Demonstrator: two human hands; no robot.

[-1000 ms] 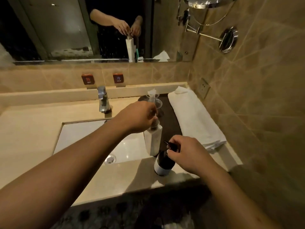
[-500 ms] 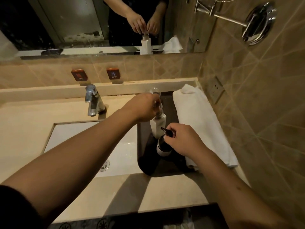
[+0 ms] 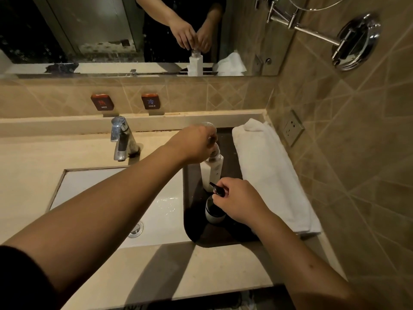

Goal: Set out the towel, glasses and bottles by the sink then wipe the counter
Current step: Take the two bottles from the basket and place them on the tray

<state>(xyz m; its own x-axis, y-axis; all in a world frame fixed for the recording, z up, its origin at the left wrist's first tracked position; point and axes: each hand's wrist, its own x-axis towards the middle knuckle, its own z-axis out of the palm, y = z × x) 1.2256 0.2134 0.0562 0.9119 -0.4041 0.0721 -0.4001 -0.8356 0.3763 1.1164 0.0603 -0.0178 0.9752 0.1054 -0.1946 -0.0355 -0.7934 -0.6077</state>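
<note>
While I'm leaning over the counter (image 3: pixel 223 265), both my hands are busy on the dark tray (image 3: pixel 196 233) that sits right of the sink (image 3: pixel 116 193); my left hand (image 3: pixel 196 144) is curled down over the top of the white bottle (image 3: pixel 214 173), fingers closed around its clear cap, and the bottle stands upright on the tray; my right hand (image 3: pixel 239 202) is pinching the black pump head of the dark bottle (image 3: pixel 214 211), which stands just in front of the white one, also on the tray; the dark bottle has a pale band round its lower part but honestly I can't read anything on it, and the white bottle's print is too small to make out too; a clear glass (image 3: pixel 207 126) peeks out behind my left hand at the back of the tray, mostly hidden; the folded white towel (image 3: pixel 268 175) lies lengthwise along the tray's right edge, up against the tiled wall; as for writing, the two little plaques on the backsplash are the only readable bits, the left plaque (image 3: pixel 102 102) says HOT under a red character and the right plaque (image 3: pixel 151 101) says COLD under a blue one; the chrome faucet (image 3: pixel 120 139) stands below them behind the sink; the mirror (image 3: pixel 89 30) above shows my hands on the white bottle's cap.
</note>
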